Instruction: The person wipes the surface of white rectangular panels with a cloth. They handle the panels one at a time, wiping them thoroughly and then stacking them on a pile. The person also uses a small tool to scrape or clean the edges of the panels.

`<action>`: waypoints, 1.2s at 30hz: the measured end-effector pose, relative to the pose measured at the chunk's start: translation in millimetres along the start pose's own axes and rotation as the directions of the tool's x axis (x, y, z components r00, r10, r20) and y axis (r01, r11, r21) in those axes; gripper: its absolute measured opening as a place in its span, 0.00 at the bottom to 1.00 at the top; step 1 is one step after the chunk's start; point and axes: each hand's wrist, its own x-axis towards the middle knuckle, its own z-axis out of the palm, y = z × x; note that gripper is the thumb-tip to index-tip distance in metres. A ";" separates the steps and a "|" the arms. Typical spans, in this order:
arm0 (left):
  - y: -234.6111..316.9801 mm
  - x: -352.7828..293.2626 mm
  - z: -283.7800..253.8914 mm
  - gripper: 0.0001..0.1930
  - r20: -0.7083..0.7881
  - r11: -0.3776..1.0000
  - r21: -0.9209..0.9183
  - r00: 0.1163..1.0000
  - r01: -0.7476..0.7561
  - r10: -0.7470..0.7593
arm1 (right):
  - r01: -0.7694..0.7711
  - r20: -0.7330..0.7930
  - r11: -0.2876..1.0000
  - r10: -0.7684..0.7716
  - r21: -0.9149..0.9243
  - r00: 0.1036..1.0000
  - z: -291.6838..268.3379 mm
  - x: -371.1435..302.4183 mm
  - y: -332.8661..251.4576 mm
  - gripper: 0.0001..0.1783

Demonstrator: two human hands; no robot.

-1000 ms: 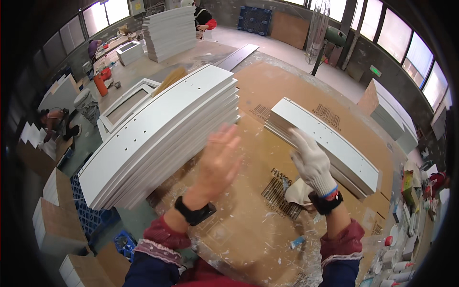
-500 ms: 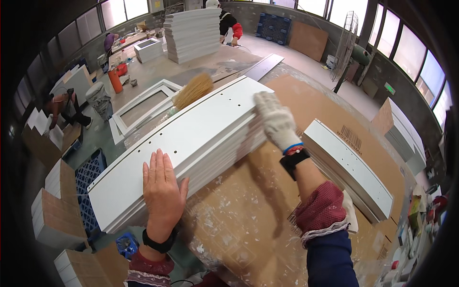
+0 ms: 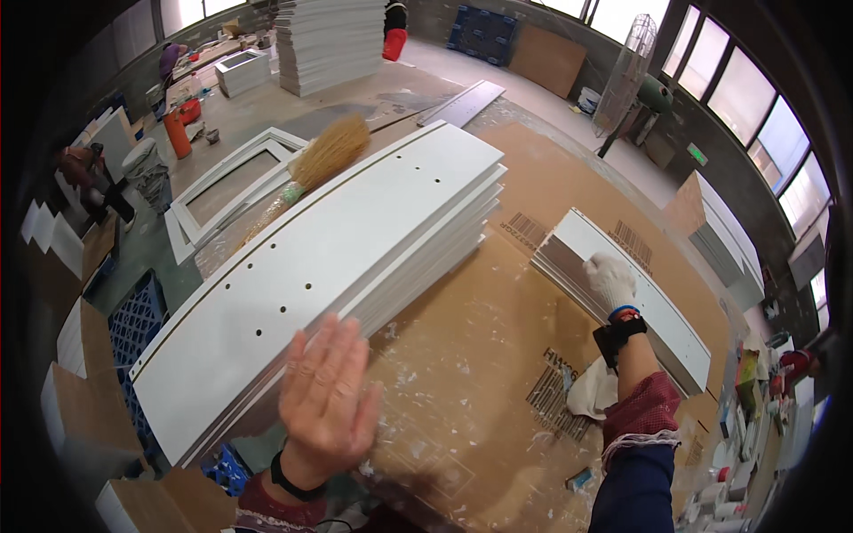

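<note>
A large stack of long white panels [image 3: 355, 222] lies slantwise in front of me; its top panel has a curved far edge and several small dark holes. My left hand [image 3: 327, 391], bare, is open with fingers stretched out, by the stack's near edge; whether it touches is unclear. To the right, my right hand [image 3: 611, 280], in a pale knitted glove, is over a smaller stack of white drilled panels [image 3: 662, 315]. Its fingers are curled in and partly hidden, so what they hold, if anything, does not show.
Cardboard [image 3: 471, 329] covers the worktable. Beyond the large stack lie a straw brush [image 3: 330, 153] and white frames [image 3: 200, 195]. A crumpled cloth [image 3: 591, 391] sits by the smaller stack. A blue pallet [image 3: 138, 329] is at left, a caged fan [image 3: 629, 75] behind; other people work farther back.
My right hand has left the large stack's right end and is now over the smaller stack. My left hand has slid off the top panel toward me. The view has shifted slightly.
</note>
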 end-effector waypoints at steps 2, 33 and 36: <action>12.6 14.9 23.6 0.21 0.037 0.955 -0.286 0.995 -0.075 0.089 | 0.041 -0.086 0.986 -0.055 -0.164 0.995 10.0 -0.1 78.1 0.18; 76.1 143.6 371.4 0.29 0.762 -0.103 -0.644 0.624 0.758 -0.173 | -0.503 0.390 0.050 0.568 0.863 0.725 73.6 -93.0 423.1 0.37; 68.5 95.7 322.3 0.28 0.763 -0.089 -0.618 0.568 0.781 -0.308 | -0.508 0.407 0.090 0.488 0.857 0.772 71.4 -81.9 391.7 0.37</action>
